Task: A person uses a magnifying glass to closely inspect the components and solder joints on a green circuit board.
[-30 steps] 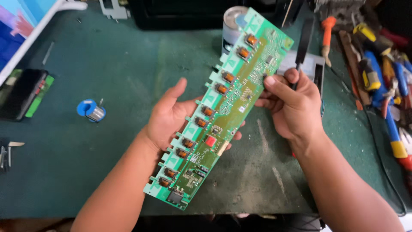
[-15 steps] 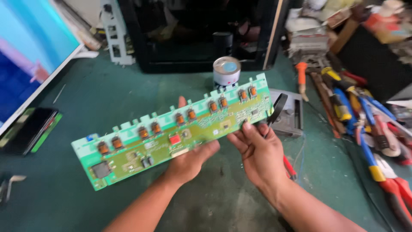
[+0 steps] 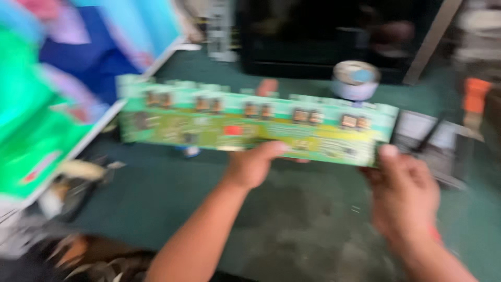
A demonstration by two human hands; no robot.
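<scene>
The left hand (image 3: 250,167) and right hand (image 3: 402,190) each pinch the long green circuit board (image 3: 255,125), held flat above the green table (image 3: 292,219).

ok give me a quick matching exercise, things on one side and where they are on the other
Things:
1. circuit board
2. round tin
3. bright screen
4. right hand

Places:
a. far left, lit up
b. gripping the board's right end
c. on the green mat behind the board
d. held level between both hands

Pairs: 1-d, 2-c, 3-a, 4-b
</scene>
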